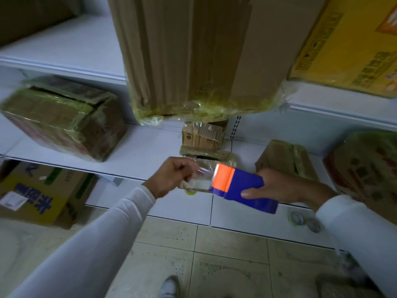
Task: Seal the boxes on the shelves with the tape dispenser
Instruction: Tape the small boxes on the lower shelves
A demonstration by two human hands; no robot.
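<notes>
A: What are the fingers doing?
B: The right hand grips the blue-and-orange tape dispenser; the left hand pinches the clear tape drawn from it.
A: Where?
B: Near the middle shelf, just in front of a small taped box, with a larger box at far left.

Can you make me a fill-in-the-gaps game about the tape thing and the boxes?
1. The right hand holds the tape dispenser, which is orange and ____.
2. The left hand pinches the clear ____ pulled from it.
3. The person's sleeves are ____.
4. The yellow box sits on the ____ shelf.

Missing words: blue; tape; white; top
</notes>
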